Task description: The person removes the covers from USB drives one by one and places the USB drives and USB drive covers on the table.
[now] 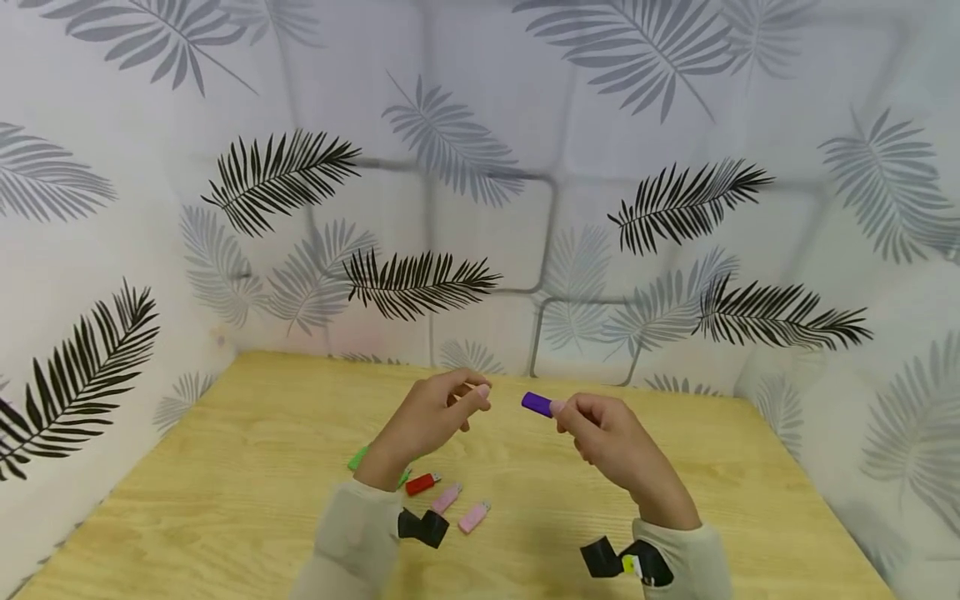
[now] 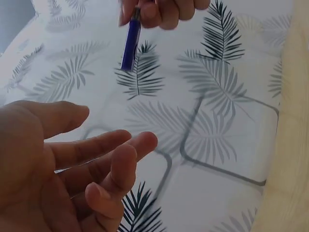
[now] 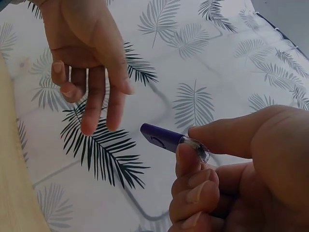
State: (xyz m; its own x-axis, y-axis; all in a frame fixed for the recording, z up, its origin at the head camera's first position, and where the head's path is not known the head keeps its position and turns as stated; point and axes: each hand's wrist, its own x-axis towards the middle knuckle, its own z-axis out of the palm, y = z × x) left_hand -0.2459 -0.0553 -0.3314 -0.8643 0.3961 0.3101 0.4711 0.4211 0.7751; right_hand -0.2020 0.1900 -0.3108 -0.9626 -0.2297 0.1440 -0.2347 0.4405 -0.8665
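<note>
A purple USB stick is pinched between the thumb and forefinger of my right hand, raised above the table. In the right wrist view the purple body points away from the hand, and the clear capped end lies between the fingertips. My left hand hovers to the left of the stick, apart from it. Its fingers are loosely bent and hold nothing, as the left wrist view shows.
Below my left wrist lie a red USB stick, two pink USB sticks and green ones partly hidden by the arm. The wooden table meets a leaf-patterned cloth backdrop behind and at both sides.
</note>
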